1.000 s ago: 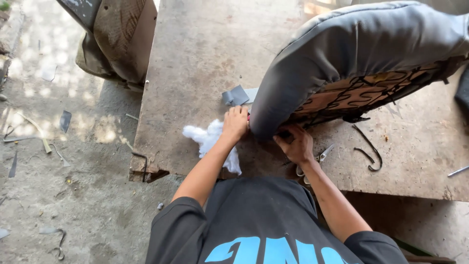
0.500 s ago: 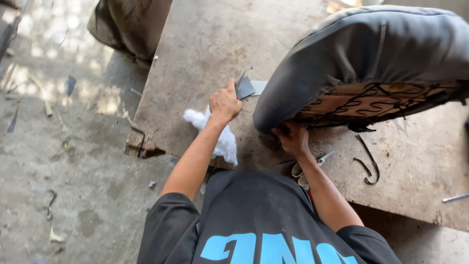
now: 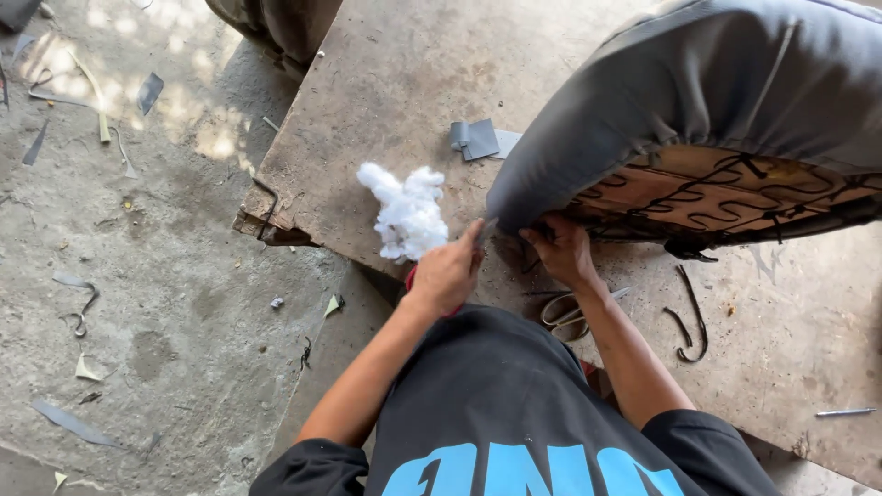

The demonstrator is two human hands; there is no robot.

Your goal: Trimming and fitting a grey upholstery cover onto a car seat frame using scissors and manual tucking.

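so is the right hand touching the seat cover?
Touching. The head view shows the right hand with its fingers curled onto the lower edge of the grey seat cover, no gap between them.

A worn, stained wooden board (image 3: 386, 83) serves as the work surface, raised just above the concrete floor (image 3: 156, 303). Directly on it lie a clump of white stuffing (image 3: 407, 213), folded grey fabric scraps (image 3: 478, 140), scissors (image 3: 568, 314), a bent wire hook (image 3: 691, 321) and — tilted up on one edge — a grey seat cushion (image 3: 698, 101). The floor carries only litter — fabric offcuts and bits of wire.
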